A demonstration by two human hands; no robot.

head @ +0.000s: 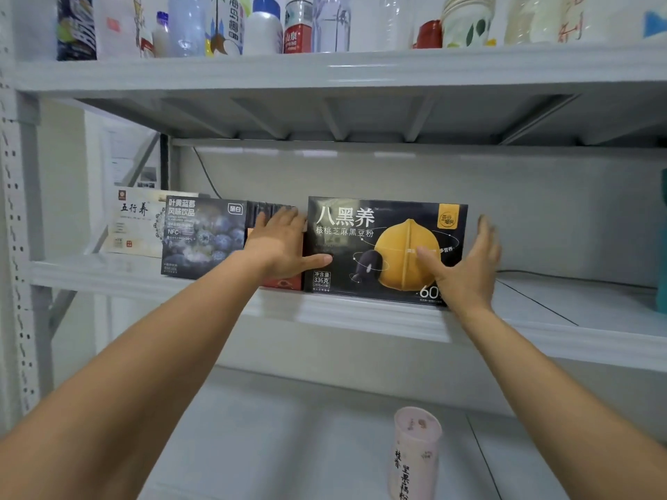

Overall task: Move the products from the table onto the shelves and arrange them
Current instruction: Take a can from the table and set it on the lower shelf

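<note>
Bottles (263,27) crowding the top shelf, pink cup (415,452) down on the bottom one. Middle shelf (361,315), left end: white box (137,221), blueberry box (202,240), slim dark boxes (261,211), red box (285,283) at the front edge. Just right of them, black box (386,243) upright at the front edge. Left hand (281,243) wedged between row and black box, fingers (274,218) straight, thumb across its front. Right hand (469,261) at the box's right end, released, thumb on the front; fingertip contact blurred, cannot tell.

I read 八黑养, 核桃芝麻黑豆粉, 336克 and 60 on the black box (361,225); 叶黄蓝莓风味饮品 and NFC on the blueberry box (202,243); 五行养 on the white box (135,225).
</note>
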